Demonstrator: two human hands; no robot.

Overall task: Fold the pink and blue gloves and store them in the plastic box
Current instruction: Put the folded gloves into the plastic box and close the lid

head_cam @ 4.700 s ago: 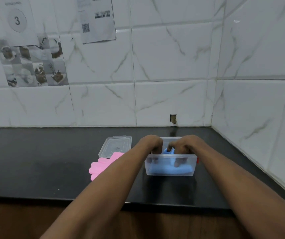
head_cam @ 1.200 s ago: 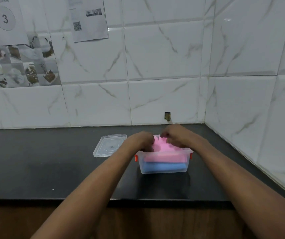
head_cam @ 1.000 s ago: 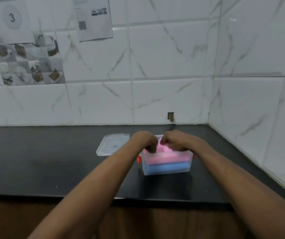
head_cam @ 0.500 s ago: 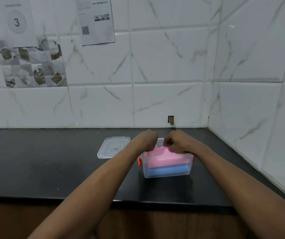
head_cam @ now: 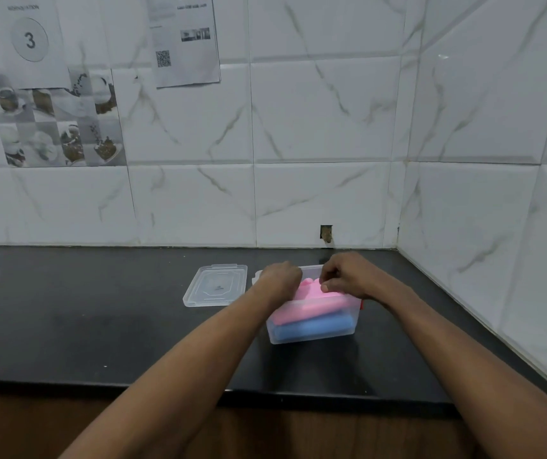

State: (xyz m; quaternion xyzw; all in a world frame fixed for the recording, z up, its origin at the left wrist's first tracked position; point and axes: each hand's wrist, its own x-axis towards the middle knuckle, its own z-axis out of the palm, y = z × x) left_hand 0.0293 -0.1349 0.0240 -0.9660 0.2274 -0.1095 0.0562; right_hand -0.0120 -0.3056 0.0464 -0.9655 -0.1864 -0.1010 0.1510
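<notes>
Both hands (head_cam: 311, 281) on boxed pink glove (head_cam: 311, 301)

Both forearms leave the frame at the bottom edge. The left hand (head_cam: 280, 279) curls over the near-left corner of the box (head_cam: 311, 336), hiding its fingertips and that part of the rim; whether they press the pink glove (head_cam: 311, 304) cannot be told. The right hand (head_cam: 345, 276) covers the box's far-right rim and part of the glove's top. The blue glove (head_cam: 315, 326) shows only through the clear wall, its shape blurred. Print on the wall sheet (head_cam: 186, 41), cut off by the top edge, is too small to read.
</notes>
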